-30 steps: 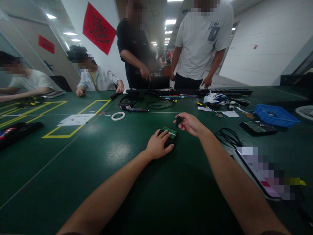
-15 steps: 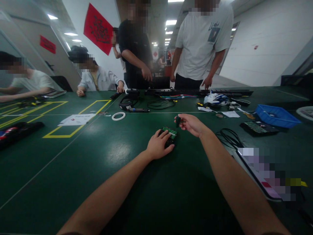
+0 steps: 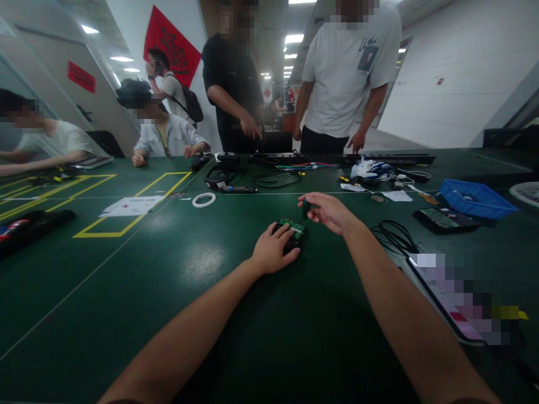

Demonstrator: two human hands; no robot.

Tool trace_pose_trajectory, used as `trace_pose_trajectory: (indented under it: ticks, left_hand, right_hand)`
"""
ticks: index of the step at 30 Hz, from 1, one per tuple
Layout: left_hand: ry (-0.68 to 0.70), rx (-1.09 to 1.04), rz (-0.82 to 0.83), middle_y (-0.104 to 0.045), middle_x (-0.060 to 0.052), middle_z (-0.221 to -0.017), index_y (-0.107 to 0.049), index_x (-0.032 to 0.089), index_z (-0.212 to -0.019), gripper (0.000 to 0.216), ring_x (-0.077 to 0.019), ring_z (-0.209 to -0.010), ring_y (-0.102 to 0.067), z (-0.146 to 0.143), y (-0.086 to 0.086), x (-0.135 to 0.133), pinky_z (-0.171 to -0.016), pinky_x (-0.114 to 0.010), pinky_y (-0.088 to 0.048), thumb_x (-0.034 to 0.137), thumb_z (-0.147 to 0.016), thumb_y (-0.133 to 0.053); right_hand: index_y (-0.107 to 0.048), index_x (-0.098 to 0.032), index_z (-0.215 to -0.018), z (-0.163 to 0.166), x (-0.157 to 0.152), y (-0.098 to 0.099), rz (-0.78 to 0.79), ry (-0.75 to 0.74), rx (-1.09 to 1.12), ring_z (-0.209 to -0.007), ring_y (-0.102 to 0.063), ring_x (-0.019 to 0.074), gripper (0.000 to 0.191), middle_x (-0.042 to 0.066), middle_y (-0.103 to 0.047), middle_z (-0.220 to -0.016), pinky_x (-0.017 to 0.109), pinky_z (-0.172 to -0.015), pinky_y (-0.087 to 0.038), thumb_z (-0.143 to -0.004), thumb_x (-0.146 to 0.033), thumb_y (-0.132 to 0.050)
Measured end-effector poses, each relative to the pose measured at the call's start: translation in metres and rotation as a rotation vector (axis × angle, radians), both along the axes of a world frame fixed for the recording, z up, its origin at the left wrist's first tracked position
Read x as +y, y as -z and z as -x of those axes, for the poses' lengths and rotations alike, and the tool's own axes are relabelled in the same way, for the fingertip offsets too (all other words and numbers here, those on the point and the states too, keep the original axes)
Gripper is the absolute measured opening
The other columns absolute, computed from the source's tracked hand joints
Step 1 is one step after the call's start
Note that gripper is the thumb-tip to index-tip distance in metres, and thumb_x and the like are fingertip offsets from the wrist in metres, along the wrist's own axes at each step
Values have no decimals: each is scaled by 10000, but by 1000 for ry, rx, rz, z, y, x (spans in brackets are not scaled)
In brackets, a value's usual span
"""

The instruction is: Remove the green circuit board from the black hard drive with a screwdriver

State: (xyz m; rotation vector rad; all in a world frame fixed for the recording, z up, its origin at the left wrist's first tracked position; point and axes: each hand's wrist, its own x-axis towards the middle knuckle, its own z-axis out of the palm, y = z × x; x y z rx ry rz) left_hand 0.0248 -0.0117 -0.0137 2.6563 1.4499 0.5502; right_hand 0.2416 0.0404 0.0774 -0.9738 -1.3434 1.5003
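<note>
A small black hard drive (image 3: 293, 242) with a green circuit board (image 3: 290, 224) on top lies on the table in front of me. My left hand (image 3: 272, 249) holds it down from the left, fingers spread over the board and thumb along its near edge. In my right hand (image 3: 330, 213) is a screwdriver (image 3: 306, 209) with a dark handle. The thumb and fingers are closed around that handle, which stands roughly upright above the board's right end. Its thin shaft is hard to see, and I cannot tell whether the tip touches a screw.
On the right are another circuit-board device (image 3: 447, 220), a blue tray (image 3: 478, 199), black cables (image 3: 393, 235) and a tablet-like screen (image 3: 446, 303). Farther back sit a white tape roll (image 3: 204, 200), a pen-shaped tool (image 3: 239, 189) and gloves (image 3: 373, 169). Several people are across the table.
My right index finger has lifted and stretched over the screwdriver handle. The left hand and the hard drive stay put. Behind the table, a person with a backpack has moved left.
</note>
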Motion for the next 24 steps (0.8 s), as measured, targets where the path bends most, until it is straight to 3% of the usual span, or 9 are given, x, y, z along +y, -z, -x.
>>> trace_pose_trajectory:
  ticks: [5, 11, 24]
  left_hand:
    - [-6, 0, 11, -439, -49, -1577, -486, 262, -1494, 691, -403, -1486, -277, -1, 0, 0, -1168, -582, -343, 628, -911, -540]
    - [-1, -2, 3, -443, -53, -1574, -486, 255, -1495, 702, -408, -1483, -281, -1, 0, 0, -1165, -577, -349, 645, -912, -525]
    - [-2, 7, 3, -437, -53, -1578, -475, 255, -1502, 705, -405, -1488, -271, 0, 0, 0, -1164, -580, -345, 649, -919, -515]
  right_hand:
    - [-707, -182, -1007, 0, 0, 2, 1, 0, 22, -619, -581, 132, 154, 109, -736, -1020, 250, -509, -444, -922, -260, -605]
    - [-709, -166, -979, -1, 3, 3, 49, 24, 60, -617, -580, 148, 277, 128, -729, -985, 264, -511, -456, -977, -382, -533]
    - [-659, -167, -997, -3, 5, 6, 53, -18, 72, -680, -637, 159, 128, 150, -743, -1038, 280, -600, -530, -952, -270, -596]
